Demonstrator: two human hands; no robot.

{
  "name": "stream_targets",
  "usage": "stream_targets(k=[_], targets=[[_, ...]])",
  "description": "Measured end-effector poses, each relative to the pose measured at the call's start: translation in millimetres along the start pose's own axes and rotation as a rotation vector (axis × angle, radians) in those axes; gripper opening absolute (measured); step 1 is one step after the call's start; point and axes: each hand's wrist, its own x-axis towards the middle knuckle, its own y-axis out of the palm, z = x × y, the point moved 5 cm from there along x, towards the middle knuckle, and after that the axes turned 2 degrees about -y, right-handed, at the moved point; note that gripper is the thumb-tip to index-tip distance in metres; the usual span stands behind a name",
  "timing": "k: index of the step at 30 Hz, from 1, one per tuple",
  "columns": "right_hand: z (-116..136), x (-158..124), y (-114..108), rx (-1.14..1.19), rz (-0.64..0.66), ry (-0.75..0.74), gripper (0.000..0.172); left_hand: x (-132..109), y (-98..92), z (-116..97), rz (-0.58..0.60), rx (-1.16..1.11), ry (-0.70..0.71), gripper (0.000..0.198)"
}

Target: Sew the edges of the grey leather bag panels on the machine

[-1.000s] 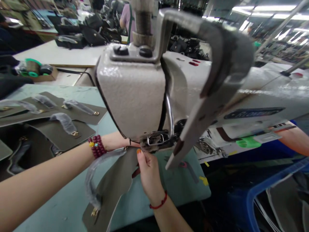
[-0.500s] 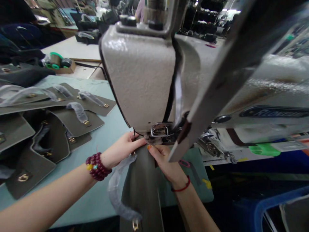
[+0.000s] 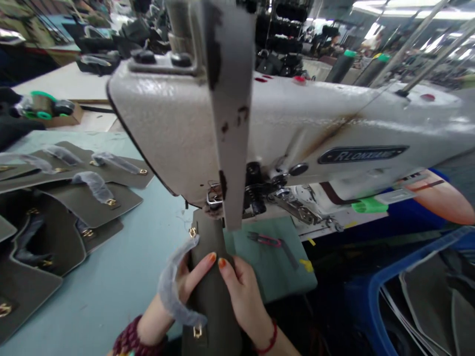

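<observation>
A dark grey leather bag panel [image 3: 215,309] runs lengthwise toward me from under the head of the sewing machine [image 3: 163,123]. My left hand [image 3: 187,284] grips its left side, thumb on top and the other fingers hidden beneath or behind the handle. Opposite it, my right hand [image 3: 247,296] holds the right edge, its thumb also on top. A curved handle [image 3: 168,289] wrapped in cloudy plastic is fixed to the panel by gold buckles [image 3: 198,332] and arches over my left hand. The needle area is partly hidden by a grey metal bar [image 3: 233,128].
More grey panels [image 3: 89,202] with wrapped handles lie on the green table [image 3: 122,277] at left. Pink-handled thread snips [image 3: 269,241] lie right of the panel. A blue bin [image 3: 374,296] holding grey pieces stands at lower right. Thread cones [image 3: 341,66] stand behind the machine.
Both hands have moved from beside the needle area back toward me along the panel. The view has swung right, showing more of the machine arm, snips and bin.
</observation>
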Motion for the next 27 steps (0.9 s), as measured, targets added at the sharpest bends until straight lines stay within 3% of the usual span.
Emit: stream_targets(k=[4,7,13,23,27], targets=[[23.5,-13.5,-2.0,-0.279,-0.082,-0.137,0.043,3.9,11.7,-16.0,0.041,-0.248,-0.207,0.039],[29.6,-16.8,-4.3,-0.305,-0.072,-0.149,0.041,2.5,10.7,-22.2,0.027,-0.352,-0.28,0.039],[26.8,-7.0,-5.2,-0.286,-0.067,-0.133,0.041,11.2,4.5,-33.7,-0.031,-0.329,-0.283,0.041],[36.5,22.1,-1.5,-0.285,-0.069,-0.136,0.04,37.8,-5.8,-39.1,-0.052,-0.306,-0.209,0.04],[43.0,31.5,0.5,-0.28,-0.072,-0.141,0.039,46.5,-8.1,-44.3,-0.031,-0.323,-0.24,0.04]])
